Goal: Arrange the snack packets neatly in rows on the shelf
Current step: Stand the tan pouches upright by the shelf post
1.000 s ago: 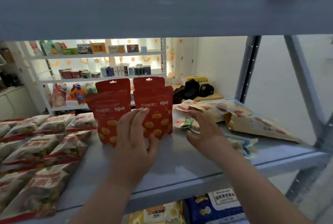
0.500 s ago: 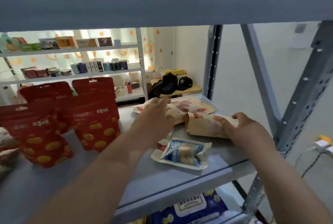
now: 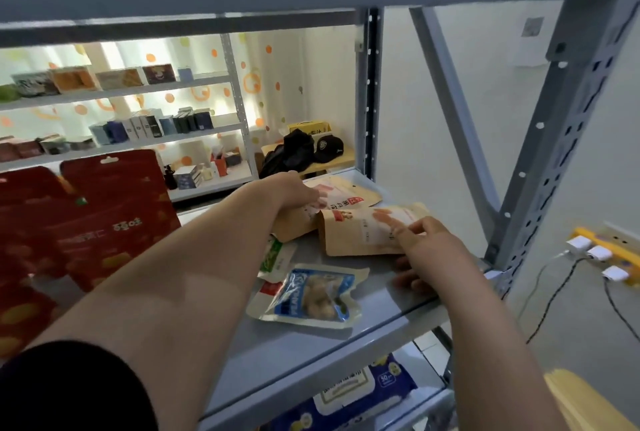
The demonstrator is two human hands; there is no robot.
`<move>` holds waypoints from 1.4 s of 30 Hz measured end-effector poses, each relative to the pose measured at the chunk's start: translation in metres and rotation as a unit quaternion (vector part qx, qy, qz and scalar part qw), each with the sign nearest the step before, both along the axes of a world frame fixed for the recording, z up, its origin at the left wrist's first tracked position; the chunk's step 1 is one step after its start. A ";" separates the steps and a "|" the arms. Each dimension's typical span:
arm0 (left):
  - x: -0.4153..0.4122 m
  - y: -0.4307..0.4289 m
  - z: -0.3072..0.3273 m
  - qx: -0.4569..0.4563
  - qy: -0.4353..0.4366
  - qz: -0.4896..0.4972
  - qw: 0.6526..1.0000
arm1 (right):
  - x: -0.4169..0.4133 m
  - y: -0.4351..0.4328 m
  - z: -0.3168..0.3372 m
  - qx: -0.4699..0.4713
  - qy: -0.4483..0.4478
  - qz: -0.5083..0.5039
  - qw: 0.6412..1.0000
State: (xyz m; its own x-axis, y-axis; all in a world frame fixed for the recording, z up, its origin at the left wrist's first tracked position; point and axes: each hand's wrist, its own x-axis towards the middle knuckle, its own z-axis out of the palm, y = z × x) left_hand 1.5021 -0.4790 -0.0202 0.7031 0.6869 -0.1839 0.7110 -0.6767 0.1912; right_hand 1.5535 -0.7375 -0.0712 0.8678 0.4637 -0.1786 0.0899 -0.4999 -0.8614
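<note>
On the level below the front lip, a blue wet-wipe pack with a white label (image 3: 349,399) shows through the gap. Above it, near the front edge of the grey metal shelf (image 3: 311,361), a clear-and-blue plastic snack packet (image 3: 313,295) lies flat, partly over a white packet with green print (image 3: 275,255). To the left, tall red stand-up snack pouches with yellow spots (image 3: 114,219) stand upright in a group. Further in on the right, the right hand (image 3: 427,247) rests with fingers spread and open, fingertips touching the lower edge of a brown kraft-paper packet with a white label (image 3: 363,231); it grips nothing. Behind that, the left hand (image 3: 294,190) lies palm down, fingers extended, on a second brown kraft-paper packet (image 3: 332,200) at the back corner, pressing rather than clasping. The two brown packets overlap and lie askew. Beyond the shelf, a black cap (image 3: 328,149) sits on a pale wooden stand, and white racks hold small boxes (image 3: 152,125)
</note>
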 end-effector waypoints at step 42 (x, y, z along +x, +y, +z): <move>-0.003 -0.039 -0.019 -0.220 -0.506 -0.037 0.833 | 0.067 0.026 0.018 0.328 -0.016 -0.066 0.942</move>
State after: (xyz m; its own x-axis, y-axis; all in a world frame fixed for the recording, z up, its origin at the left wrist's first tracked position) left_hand 1.4993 -0.5182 -0.0394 0.6879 0.6580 0.3061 -0.0052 -0.4173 0.9087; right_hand 1.6200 -0.7111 -0.0532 0.9256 0.3529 0.1371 0.0964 0.1307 -0.9867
